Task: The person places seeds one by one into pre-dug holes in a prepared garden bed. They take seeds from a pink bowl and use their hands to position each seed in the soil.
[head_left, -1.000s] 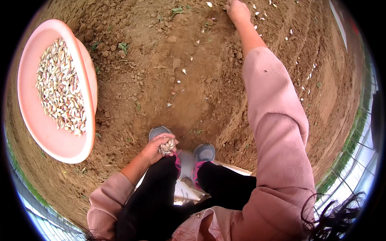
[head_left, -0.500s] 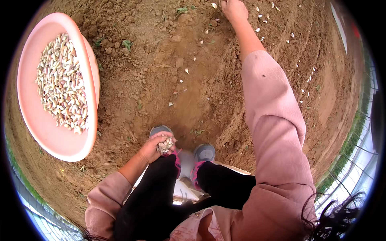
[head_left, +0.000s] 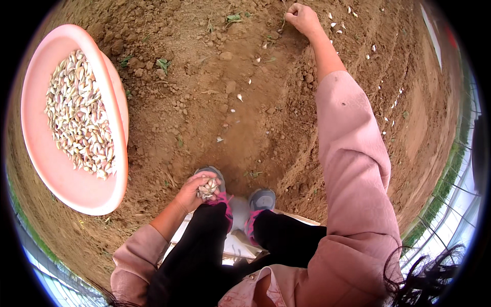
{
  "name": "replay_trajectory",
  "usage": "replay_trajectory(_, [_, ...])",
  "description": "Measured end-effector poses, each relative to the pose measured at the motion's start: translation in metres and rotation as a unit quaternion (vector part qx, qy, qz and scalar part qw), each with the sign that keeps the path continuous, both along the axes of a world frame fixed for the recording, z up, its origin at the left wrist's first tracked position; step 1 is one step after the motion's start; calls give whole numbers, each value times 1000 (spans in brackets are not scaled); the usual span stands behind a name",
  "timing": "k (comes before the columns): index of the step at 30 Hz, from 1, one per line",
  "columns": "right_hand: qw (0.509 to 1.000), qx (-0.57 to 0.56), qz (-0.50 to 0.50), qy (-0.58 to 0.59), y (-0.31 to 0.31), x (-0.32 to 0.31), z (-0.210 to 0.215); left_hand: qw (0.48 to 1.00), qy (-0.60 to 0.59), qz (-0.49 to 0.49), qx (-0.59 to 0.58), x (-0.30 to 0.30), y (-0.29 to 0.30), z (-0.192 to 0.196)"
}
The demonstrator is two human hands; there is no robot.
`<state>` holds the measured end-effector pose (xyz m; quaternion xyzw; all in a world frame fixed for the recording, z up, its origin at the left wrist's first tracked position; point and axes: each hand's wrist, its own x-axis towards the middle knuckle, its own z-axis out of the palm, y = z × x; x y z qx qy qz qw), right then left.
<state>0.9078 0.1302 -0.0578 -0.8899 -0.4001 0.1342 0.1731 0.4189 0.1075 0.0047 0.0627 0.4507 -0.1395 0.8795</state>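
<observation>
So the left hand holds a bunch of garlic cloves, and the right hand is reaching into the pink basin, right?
Not quite. The head view shows the right hand down at the soil, far from the pink basin. The left hand does hold garlic cloves.

1. Dusty-pink long sleeves point(head_left: 353, 169) cover both arms, the left cuff pushed up the forearm.
2. Black trousers point(head_left: 204, 250) below.
3. Grey shoes point(head_left: 262, 198) with bright pink trim.
4. Dark hair point(head_left: 429, 271) hangs loose at the right.
</observation>
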Motion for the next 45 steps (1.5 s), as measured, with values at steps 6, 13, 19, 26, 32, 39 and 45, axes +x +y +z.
replay_trajectory(6, [993, 37, -84, -74, -11, 38, -5, 1000, -10, 4, -1, 6, 7, 0])
replay_trajectory(13, [973, -44, -166, -153, 26, 24, -20, 1000, 0, 4, 0, 5, 9, 2])
replay_trajectory(19, [977, -85, -131, -144, 25, 34, -34, 1000, 7, -1, 2, 3, 10, 4])
replay_trajectory(26, [978, 100, -127, -135, -71, 51, 14, 999, -31, 17, 13, 11, 10, 6])
replay_trajectory(32, [975, 7, -205, -85, -145, 65, -3, 999, -22, 3, 48, 9, 8, 7])
replay_trajectory(39, [954, -208, -196, -88, -104, 28, 4, 997, -8, -5, 70, 6, 8, 10])
replay_trajectory(45, [980, 9, -190, -61, -132, 69, -29, 998, -7, 8, 64, 9, 7, 7])
